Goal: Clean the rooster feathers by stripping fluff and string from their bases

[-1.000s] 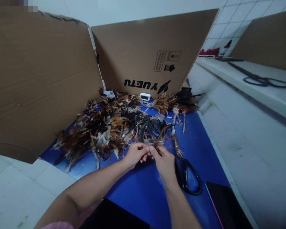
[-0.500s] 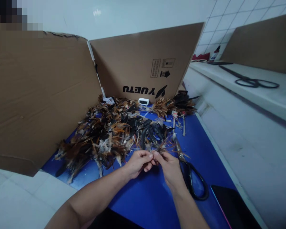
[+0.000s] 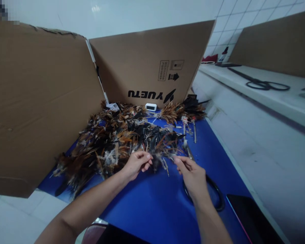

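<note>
My left hand is closed in a pinch at the near edge of a pile of brown, black and white feathers. Dark, fluffy feathers show at its fingertips. To the right, my right hand also pinches, with a pale wisp of feather at its fingertips; its exact shape is blurred. Beneath and beside the right hand lie large black-handled scissors, partly covered by that hand. A few loose feather stems stick out between the two hands over the blue tabletop.
Cardboard panels stand at the left and back. A small white digital device sits behind the feathers. Feather bundles lie at the back right, a dark phone at the near right. More scissors rest on the white ledge.
My hands, together before, have moved apart: the left went left and slightly up, the right went right. Feathers now show in the gap between them. The view has shifted slightly.
</note>
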Demonstrator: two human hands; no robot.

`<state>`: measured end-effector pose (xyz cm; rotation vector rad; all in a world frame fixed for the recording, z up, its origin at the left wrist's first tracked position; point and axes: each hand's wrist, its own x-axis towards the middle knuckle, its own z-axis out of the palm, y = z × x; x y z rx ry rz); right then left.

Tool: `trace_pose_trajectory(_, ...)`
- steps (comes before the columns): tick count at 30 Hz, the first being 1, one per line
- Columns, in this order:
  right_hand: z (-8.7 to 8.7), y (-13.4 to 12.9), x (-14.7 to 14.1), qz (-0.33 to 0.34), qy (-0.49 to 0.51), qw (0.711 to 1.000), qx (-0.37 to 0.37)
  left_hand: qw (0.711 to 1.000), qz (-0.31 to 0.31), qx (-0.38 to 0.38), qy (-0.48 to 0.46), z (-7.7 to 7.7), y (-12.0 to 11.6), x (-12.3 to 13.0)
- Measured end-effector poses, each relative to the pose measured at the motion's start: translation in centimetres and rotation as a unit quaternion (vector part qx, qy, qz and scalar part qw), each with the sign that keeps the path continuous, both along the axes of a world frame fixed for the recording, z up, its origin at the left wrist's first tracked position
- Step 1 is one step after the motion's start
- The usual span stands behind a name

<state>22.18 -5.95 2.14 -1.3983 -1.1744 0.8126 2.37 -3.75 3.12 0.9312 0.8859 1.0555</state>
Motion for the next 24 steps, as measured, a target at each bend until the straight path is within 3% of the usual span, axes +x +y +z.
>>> trace_pose_trajectory(4,-0.2,-0.1,0.8,0.013,-0.236,0.971,0.037,0.999,0.035,0.008,-0.019,-0.7,0.7,-1.0)
trace_pose_trajectory(9,-0.6,-0.9,-0.6,0.088,-0.405,0.910,-0.018,0.999,0.026,0.005,-0.039,-1.4,0.9,-1.0)
trace_pose_trajectory(21,-1.9,-0.1,-3.0,0.068,-0.503,0.862,0.018,0.996,0.038,-0.006,-0.086,-1.9,1.0,-0.9)
trace_pose_trajectory(24,-2.1,0.0,-2.8,0.065,-0.452,0.889,0.033,0.995,0.037,-0.013,-0.091,-1.9,0.9,-1.0)
